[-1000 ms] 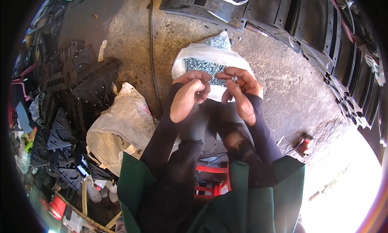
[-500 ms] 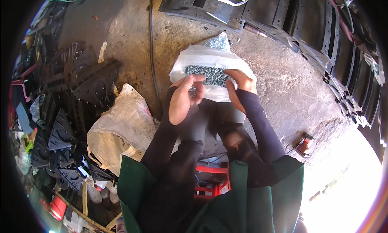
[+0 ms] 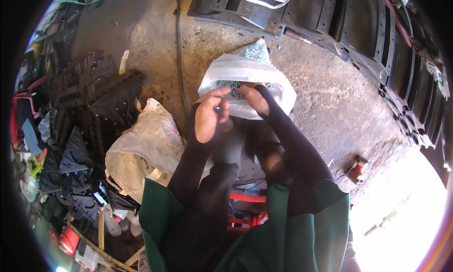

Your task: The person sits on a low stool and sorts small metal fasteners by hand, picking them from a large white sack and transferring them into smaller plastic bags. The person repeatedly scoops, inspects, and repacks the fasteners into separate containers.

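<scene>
A white plastic bag (image 3: 236,70) full of small silvery screws (image 3: 230,85) lies with its mouth toward me. My left hand (image 3: 210,115) is at the near left edge of the mouth, palm turned up and fingers curled over; a bit of shiny metal, seemingly screws, shows between them. Over the screws, my right hand (image 3: 255,100) reaches in from the right, its thumb bent toward the left hand's fingertips. Its other fingers are mostly hidden, and what they hold, if anything, does not show.
A crumpled whitish sack (image 3: 146,144) lies left of my legs, beside black metal brackets (image 3: 75,154). A black cable (image 3: 180,60) runs along the concrete floor. Stacked dark metal panels (image 3: 363,31) line the right. A red-and-black device (image 3: 358,170) sits at right; a red stool (image 3: 247,197) is beneath me.
My right hand has moved left, from the bag's right edge to over the screws and close to my left hand. The left hand's fingers have curled in more.
</scene>
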